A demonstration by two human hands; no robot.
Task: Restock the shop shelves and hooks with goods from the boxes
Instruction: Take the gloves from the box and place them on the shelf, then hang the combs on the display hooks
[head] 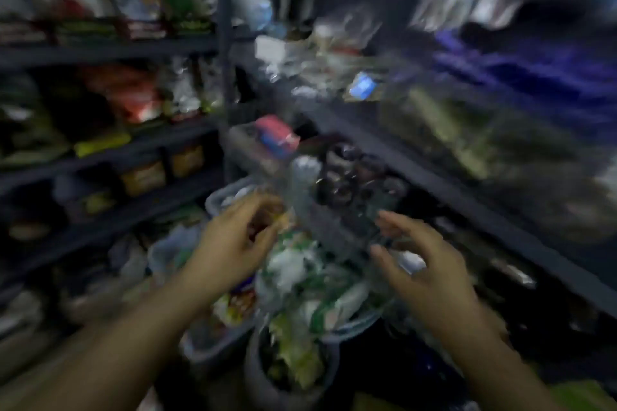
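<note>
- While heavy motion blur smears the whole view, a pile of packaged goods (300, 277) is visible low in the centre, heaped in grey tubs (213, 350); individual packets cannot be identified.
- Left hand (233, 243): positioned at 9 o'clock of the pile, above its edge, fingers loosely curled. Whether it pinches a packet cannot be determined.
- Right hand (424, 264): positioned at 3 o'clock of the pile, fingers spread and relaxed, holding nothing.
- Clear wrapped pack (320, 203): located between the two hands, toward 12 o'clock of the pile. Contact with either hand cannot be determined.
- Dark round items (350, 173): clustered just beyond the clear pack at 12 o'clock.
- Red and blue packet (277, 135): farther out at 12 o'clock.
- Dark shelving (133, 147): stocked tiers run along 9 to 11 o'clock.
- Second shelf unit (450, 183): slopes from 12 to 4 o'clock, carrying greenish goods (467, 130) and blue packs (551, 73).
</note>
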